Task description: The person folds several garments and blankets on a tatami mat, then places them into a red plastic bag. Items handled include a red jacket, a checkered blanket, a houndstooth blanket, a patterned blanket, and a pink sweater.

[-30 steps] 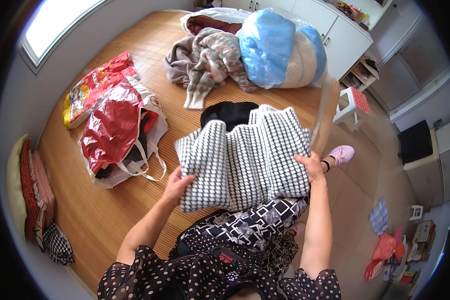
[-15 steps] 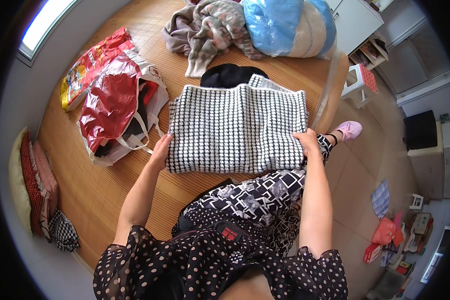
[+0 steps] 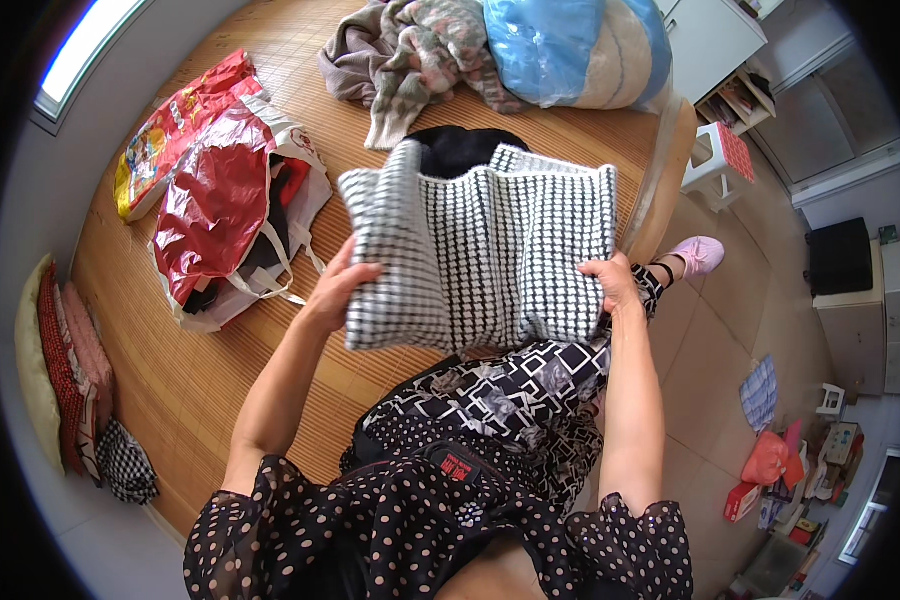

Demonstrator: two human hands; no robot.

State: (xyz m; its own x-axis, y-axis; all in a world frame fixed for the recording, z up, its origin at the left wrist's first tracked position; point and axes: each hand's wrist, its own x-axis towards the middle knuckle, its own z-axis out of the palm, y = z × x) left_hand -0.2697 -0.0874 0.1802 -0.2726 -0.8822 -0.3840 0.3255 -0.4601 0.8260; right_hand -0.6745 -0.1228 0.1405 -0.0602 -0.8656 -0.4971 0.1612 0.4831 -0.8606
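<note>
The person holds a black-and-white checked knit garment (image 3: 480, 255) with both hands, lifted a little above the bed with the woven bamboo mat (image 3: 170, 390). The left hand (image 3: 335, 290) grips the lower left edge of the garment, with the fingers closed around the fabric and the thumb on top. The right hand (image 3: 610, 285) pinches the lower right corner, the fingers clenched on the cloth. The garment hangs between the two hands, and its left side is folded over toward the front.

Just behind the garment lies a black piece of clothing (image 3: 460, 148), partly hidden. Further back there is a heap of grey and pink clothes (image 3: 410, 50), touching a big blue and cream bundle (image 3: 570, 45). On the left of the mat lies a red and white carrier bag (image 3: 225, 200), and beside it a red and yellow bag (image 3: 165, 130). A pink slipper (image 3: 698, 255) is on the floor at the right.
</note>
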